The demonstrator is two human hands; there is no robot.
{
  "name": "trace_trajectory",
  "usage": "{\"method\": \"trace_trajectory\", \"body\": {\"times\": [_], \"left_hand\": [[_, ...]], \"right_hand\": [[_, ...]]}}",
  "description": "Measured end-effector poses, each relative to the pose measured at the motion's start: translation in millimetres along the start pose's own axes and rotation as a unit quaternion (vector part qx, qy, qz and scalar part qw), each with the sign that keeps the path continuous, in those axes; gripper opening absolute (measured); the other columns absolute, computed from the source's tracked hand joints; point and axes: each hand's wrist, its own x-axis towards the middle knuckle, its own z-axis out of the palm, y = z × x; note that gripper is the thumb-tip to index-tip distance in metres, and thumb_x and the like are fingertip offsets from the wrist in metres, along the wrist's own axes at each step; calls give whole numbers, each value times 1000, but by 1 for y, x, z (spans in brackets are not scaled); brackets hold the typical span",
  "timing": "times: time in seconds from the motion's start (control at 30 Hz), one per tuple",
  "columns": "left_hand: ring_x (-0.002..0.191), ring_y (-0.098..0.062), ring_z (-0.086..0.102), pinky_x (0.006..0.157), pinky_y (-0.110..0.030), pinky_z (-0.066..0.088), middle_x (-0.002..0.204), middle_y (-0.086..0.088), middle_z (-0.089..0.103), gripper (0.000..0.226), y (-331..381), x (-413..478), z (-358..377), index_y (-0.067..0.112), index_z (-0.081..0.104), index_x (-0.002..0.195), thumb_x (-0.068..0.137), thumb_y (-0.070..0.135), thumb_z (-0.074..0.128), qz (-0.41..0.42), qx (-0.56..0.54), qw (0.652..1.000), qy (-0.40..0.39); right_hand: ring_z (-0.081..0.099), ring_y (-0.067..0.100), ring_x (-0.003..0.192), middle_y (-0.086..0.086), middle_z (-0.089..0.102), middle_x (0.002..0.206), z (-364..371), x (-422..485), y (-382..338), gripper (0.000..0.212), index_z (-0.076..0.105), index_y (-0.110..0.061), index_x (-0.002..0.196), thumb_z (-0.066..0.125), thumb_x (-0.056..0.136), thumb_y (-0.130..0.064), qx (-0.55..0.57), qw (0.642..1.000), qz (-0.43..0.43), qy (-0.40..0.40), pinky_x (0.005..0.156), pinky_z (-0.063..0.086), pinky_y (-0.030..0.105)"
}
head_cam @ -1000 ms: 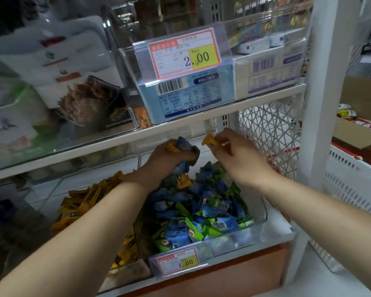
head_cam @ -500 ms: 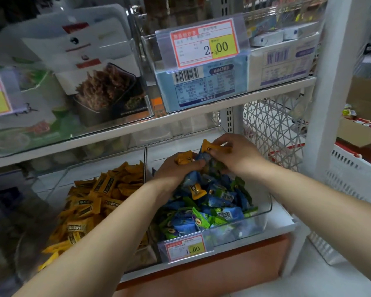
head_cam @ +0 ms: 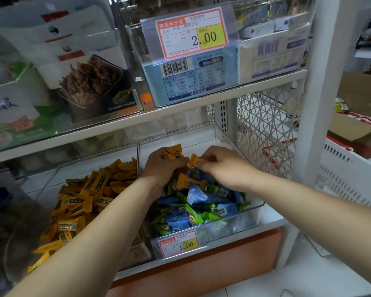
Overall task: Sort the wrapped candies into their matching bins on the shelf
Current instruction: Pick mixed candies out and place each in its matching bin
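Fingers of neither hand are over the orange-candy bin (head_cam: pixel 77 168) yet, which sits just left of the mixed bin (head_cam: pixel 229 140). Over the mixed bin's back half, the left hand (head_cam: pixel 161 166) is curled round a bunch of orange candies (head_cam: pixel 172 153), probably stockpiling for one trip. Beside it, the right hand (head_cam: pixel 223 166) pinches a single orange candy (head_cam: pixel 196 160). A stray orange candy (head_cam: pixel 185 182) lies on the blue and green pile (head_cam: pixel 197 209) inside the mixed bin, just below both hands.
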Motion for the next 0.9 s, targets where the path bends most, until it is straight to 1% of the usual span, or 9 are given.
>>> {"method": "trace_trajectory", "body": {"times": [0.13,0.2,0.33,0.43,0.5,0.6,0.7,0.8,0.9], "left_hand": [[84,-32,74,71,-41,61,96,-19,73,32,5,2,-6,5,66,102,75,6,83,-5,-39,999,20],[85,-30,74,69,-41,61,100,-18,72,37,8,2,-10,10,65,106,74,11,85,-10,-30,999,20],[91,-23,68,74,-41,60,101,-1,66,40,12,4,-16,30,60,105,73,36,84,57,172,982,56],[86,-11,63,69,-26,52,96,12,61,32,19,0,-20,35,57,97,76,42,80,130,283,950,28],[83,-7,63,65,-24,50,94,13,61,29,23,-5,-24,37,57,94,77,44,79,145,323,935,5],[56,-16,67,47,-29,53,75,4,68,26,28,-13,-28,30,61,94,79,39,79,123,263,957,-17],[44,-20,62,47,-30,52,59,2,68,24,37,-20,-35,20,64,99,84,34,76,107,222,969,-29],[56,-24,69,54,-34,57,70,0,74,23,44,-27,-48,21,68,100,83,35,76,88,192,977,-31],[60,-20,71,53,-27,55,89,-1,76,30,48,-35,-67,28,68,105,79,39,78,58,169,984,-19]], "right_hand": [[64,16,89,-8,62,104,0,1,2,21,58,-27,116,59,95,-29,24,999,-8,19,73,53,30],[64,16,88,-5,63,106,-1,2,1,25,58,-27,118,56,95,-20,18,1000,-11,-1,72,53,30],[55,11,79,-4,61,90,9,2,-6,15,56,-26,106,50,92,-22,-9,997,-40,-63,60,40,28],[56,14,84,-4,57,97,21,1,-10,14,51,-28,102,55,89,-33,-108,980,-109,-129,68,46,32],[57,18,79,1,58,93,27,0,-11,20,53,-22,98,59,87,-38,-202,958,-138,-150,65,48,32],[55,22,67,5,58,78,30,2,-9,27,57,-13,91,60,90,-40,-282,932,-152,-171,55,42,32],[57,22,72,3,60,81,27,3,-10,33,58,-14,99,64,90,-46,-302,919,-157,-201,60,45,33],[56,20,76,-4,56,80,24,3,-15,32,56,-23,100,66,88,-51,-323,914,-171,-175,60,43,31],[52,12,71,-14,49,72,13,7,-22,28,49,-31,86,67,85,-53,-231,955,-151,-107,55,37,24]]}}
